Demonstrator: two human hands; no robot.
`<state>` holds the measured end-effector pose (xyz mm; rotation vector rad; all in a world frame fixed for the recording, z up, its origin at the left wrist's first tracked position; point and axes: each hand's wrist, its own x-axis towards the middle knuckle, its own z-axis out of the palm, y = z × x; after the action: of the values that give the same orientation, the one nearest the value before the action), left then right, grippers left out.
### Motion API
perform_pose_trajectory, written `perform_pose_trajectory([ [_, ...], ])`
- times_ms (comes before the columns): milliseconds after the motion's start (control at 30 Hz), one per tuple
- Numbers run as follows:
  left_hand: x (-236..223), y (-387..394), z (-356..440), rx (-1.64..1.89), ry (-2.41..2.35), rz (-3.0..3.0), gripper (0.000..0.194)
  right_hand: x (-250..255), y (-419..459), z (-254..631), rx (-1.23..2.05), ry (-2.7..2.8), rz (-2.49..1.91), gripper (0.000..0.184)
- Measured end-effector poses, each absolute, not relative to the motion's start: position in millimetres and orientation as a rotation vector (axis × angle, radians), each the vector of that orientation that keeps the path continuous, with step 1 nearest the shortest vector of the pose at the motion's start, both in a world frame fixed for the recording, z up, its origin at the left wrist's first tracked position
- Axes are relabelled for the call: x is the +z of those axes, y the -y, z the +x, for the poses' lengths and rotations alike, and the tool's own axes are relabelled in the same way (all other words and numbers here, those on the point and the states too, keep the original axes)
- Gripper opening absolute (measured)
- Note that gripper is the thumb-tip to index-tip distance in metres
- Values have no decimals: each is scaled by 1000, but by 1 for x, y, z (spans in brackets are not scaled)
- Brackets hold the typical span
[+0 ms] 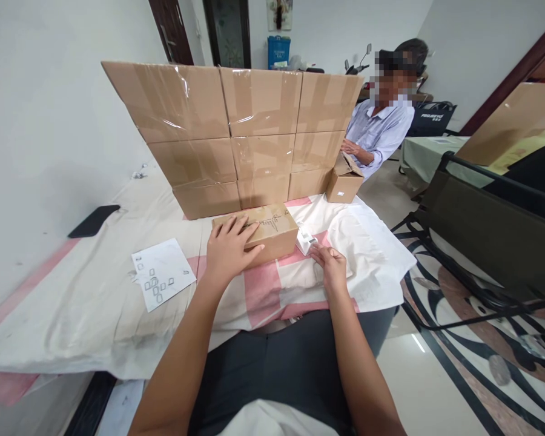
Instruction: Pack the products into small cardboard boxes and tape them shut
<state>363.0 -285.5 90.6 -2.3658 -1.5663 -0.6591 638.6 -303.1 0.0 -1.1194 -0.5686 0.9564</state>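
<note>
A taped brown cardboard box (pixel 272 233) lies in front of me on the cloth-covered table. My left hand (pixel 227 245) rests on its left top and front edge, fingers spread, palm down. Just off the box's right end is a small white piece with dark print (pixel 305 241), perhaps a label; its exact kind is unclear. My right hand (pixel 330 263) is closed in a pinch at that piece's right edge. Behind the box stands a wall of stacked, taped cardboard boxes (pixel 263 103), three high and three across.
A smaller box with raised flaps (pixel 344 181) stands at the table's right corner, beside a co-worker (pixel 376 133). On the left lie a paper with drawn squares (pixel 163 272) and a black flat object (pixel 94 221). A folding chair (pixel 481 230) is at right.
</note>
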Motion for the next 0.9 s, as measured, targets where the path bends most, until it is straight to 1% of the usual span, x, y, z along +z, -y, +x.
perform_pose_trajectory([
  [500,86,284,361,-718,1537,-2360,49,0,304,630,888,619,-992,62],
  [600,85,283,361,-743,1516,-2353,48,-1,304,629,842,575,-1015,62],
  [900,84,282,361,-781,1484,-2365,48,2,307,629,902,485,-1117,67],
])
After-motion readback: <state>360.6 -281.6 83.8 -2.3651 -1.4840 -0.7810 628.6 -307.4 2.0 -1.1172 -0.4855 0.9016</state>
